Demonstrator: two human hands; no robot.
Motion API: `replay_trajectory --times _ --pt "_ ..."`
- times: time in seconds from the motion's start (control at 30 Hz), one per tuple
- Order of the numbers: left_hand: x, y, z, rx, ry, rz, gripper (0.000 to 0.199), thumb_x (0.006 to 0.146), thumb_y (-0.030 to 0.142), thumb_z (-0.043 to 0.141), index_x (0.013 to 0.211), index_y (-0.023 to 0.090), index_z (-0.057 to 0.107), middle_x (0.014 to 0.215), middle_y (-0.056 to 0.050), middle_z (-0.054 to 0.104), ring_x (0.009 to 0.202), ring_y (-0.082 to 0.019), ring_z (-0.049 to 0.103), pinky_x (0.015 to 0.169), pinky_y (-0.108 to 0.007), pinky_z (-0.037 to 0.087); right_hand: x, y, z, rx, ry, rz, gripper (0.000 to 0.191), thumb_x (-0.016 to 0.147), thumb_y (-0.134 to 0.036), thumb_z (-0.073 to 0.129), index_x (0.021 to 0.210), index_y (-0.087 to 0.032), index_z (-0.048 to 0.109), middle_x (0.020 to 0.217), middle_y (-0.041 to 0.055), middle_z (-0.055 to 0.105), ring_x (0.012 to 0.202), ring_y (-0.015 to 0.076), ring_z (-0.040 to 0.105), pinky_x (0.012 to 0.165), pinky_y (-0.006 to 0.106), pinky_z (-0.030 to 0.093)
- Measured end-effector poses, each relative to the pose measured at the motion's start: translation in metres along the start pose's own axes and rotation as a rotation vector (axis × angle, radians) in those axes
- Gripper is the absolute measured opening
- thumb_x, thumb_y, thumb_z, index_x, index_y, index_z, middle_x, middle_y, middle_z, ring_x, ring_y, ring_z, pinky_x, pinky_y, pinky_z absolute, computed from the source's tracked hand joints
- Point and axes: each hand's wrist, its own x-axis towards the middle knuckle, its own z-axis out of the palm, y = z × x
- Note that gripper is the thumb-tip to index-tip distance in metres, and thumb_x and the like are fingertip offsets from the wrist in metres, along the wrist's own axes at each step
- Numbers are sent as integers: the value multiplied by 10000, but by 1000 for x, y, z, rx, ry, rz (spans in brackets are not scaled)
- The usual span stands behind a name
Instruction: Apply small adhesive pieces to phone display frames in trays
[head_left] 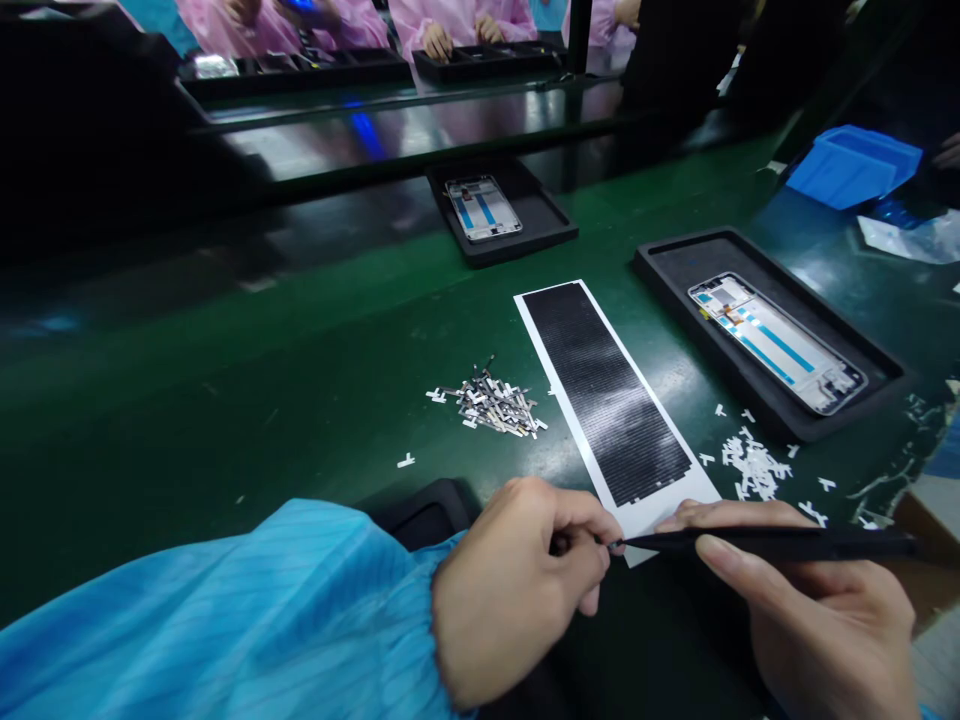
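Note:
Black tweezers lie in my right hand, closed round them with thumb and fingers, their tip pointing left. At that tip, my left hand pinches a small piece, mostly covered by the fingertips, so its kind does not show. Just beyond both hands lies a white sheet covered with rows of narrow black strips. Left of the sheet is a pile of small grey and white parts. White T-shaped scraps are heaped to its right.
A black tray with a phone frame stands at right. Another tray holding a phone frame is farther back. A blue bin sits at far right. Across the bench, people in pink sleeves work over black trays.

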Motion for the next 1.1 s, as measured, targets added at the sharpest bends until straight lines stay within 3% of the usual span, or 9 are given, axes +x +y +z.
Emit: replay_trajectory --times 0.17,0.33,0.53,0.73,0.83,0.93,1.03,1.1 --pt "0 -1 -1 -20 -15 -8 196 763 245 483 639 171 614 510 14 568 621 -147 507 570 -221 355 0 0 1 22 -26 15 63 747 -256 680 801 -253 713 756 11 683 660 157 655 561 169 533" --pt "0 0 0 -24 4 -22 201 766 239 489 614 171 601 515 13 571 649 -147 511 597 -218 355 -3 0 -2 36 -35 35 76 751 -239 677 817 -234 714 761 23 683 680 169 655 595 187 542" --pt "1 -1 1 -56 17 -12 189 750 203 505 584 169 588 502 23 567 593 -131 489 591 -220 351 0 0 0 56 -63 -31 135 766 -183 659 859 -268 707 756 1 684 653 151 657 561 159 530" --pt "0 -2 -1 -125 22 17 168 744 191 513 599 161 593 524 25 577 557 -117 474 595 -230 355 -1 0 -2 -34 55 -37 58 762 -264 677 811 -275 705 812 -7 699 748 151 665 666 153 530" --pt "-2 1 -4 -147 149 186 147 724 208 539 644 152 649 665 -2 602 663 -135 518 659 -246 377 0 -2 -1 -27 118 -40 48 782 -279 658 808 -260 694 825 4 699 804 158 659 751 181 520" --pt "-4 5 -6 -199 302 308 148 711 239 562 658 151 669 645 2 554 627 -123 481 597 -238 370 0 -5 4 49 163 -76 72 823 -270 602 812 -249 670 827 14 683 848 175 639 804 248 502" --pt "-8 9 -6 -417 278 282 109 706 215 566 683 136 637 566 15 564 546 -103 484 545 -219 382 -2 -6 12 50 137 -128 95 825 -208 582 759 -238 644 694 -11 605 694 122 585 664 200 476" --pt "-10 9 -4 -565 236 270 89 712 193 561 704 123 617 555 9 598 536 -100 524 570 -215 417 -5 -6 17 0 27 -168 95 813 -177 586 767 -235 645 660 -14 566 610 104 536 541 184 425"
